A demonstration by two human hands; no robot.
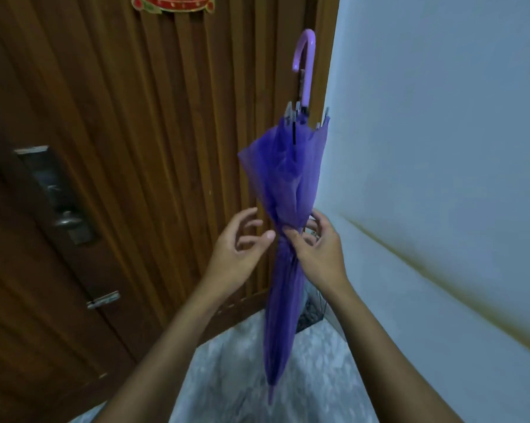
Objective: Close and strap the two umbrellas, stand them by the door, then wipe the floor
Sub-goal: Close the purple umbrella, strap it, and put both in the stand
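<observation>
A folded purple umbrella [288,184] stands upright with its lilac hooked handle [305,65] at the top and its tip over the floor. Its upper canopy is still loose and flared. My right hand [314,250] is wrapped around the umbrella's middle, pinching the fabric together. My left hand [242,242] hovers just to the left of that spot, fingers spread, its thumb touching the fabric. A second, dark umbrella [311,309] shows only partly behind the purple one, low in the corner.
A brown ribbed wooden door [135,132] fills the left, with a metal lock plate and handle [59,196]. A pale wall [440,148] stands on the right. Grey speckled floor tiles [233,361] lie below.
</observation>
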